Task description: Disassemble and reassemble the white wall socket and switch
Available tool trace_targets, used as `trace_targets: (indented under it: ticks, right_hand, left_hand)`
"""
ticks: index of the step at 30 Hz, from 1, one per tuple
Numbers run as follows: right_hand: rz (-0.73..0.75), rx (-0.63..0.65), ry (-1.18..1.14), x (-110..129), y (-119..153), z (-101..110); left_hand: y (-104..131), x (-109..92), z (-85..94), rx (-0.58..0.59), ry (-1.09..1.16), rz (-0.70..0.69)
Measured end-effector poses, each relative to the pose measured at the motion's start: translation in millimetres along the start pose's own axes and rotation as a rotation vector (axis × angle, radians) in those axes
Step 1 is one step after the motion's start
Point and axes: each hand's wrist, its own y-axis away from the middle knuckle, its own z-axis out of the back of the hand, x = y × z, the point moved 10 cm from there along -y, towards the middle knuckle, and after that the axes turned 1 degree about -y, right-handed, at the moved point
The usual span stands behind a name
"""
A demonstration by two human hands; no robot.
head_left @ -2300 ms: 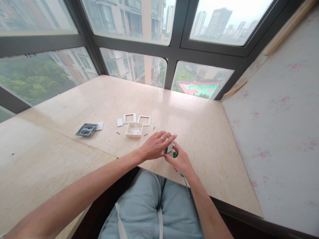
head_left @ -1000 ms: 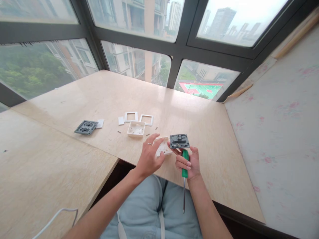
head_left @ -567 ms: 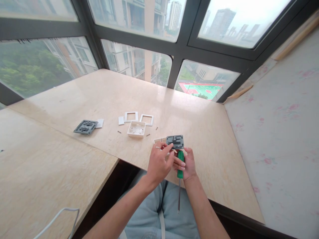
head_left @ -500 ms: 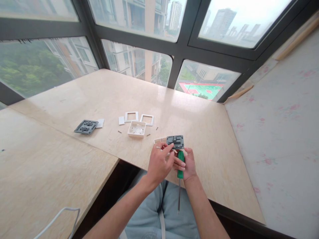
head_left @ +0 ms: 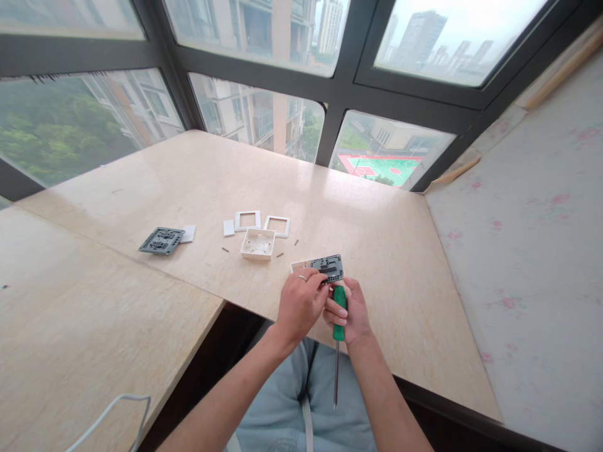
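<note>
My left hand [head_left: 301, 304] is closed on the lower left edge of a dark grey wall switch module [head_left: 332, 268], which is tilted above the table. In my right hand [head_left: 355, 314] is a screwdriver [head_left: 338, 314] with a green handle, its shaft pointing down over my lap. The right thumb reaches up near the module's lower right corner; whether it touches is hard to tell. Behind my left fingers lies a white box [head_left: 298, 266], partly hidden by the hand and the module.
A white back box [head_left: 257, 245] stands mid-table near two white frames [head_left: 247, 220] [head_left: 277, 226] and a white cover plate [head_left: 228, 228]. Several small screws [head_left: 280, 255] lie around. Leftward, another grey switch module [head_left: 162, 241] rests against a white plate [head_left: 189, 233]. A white cable [head_left: 110, 405] crosses the near-left tabletop.
The grey module has shifted slightly left and tilted. My left fingers have closed on its edge, and my right fingers have drawn back around the screwdriver handle.
</note>
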Motion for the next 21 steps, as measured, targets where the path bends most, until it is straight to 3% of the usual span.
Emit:
trace_targets:
  ticks: [6, 15, 18, 21]
  right_hand:
    - [-0.024, -0.038, -0.037, 0.6, 2.6, -9.2]
    - [-0.069, -0.235, 0.007, -0.2, 0.2, -9.2]
    - [-0.064, -0.259, 0.051, 0.1, -2.2, -11.6]
    - [-0.053, -0.289, 0.083, 0.4, -3.6, -12.4]
  left_hand:
    - [2.1, 12.1, -1.0, -0.011, 0.035, 0.017]
    - [1.6, 33.1, 1.9, -0.017, 0.129, 0.082]
    - [1.2, 37.4, 8.3, -0.077, 0.134, 0.070]
    - [1.3, 53.2, 18.8, -0.196, 0.216, 0.201]
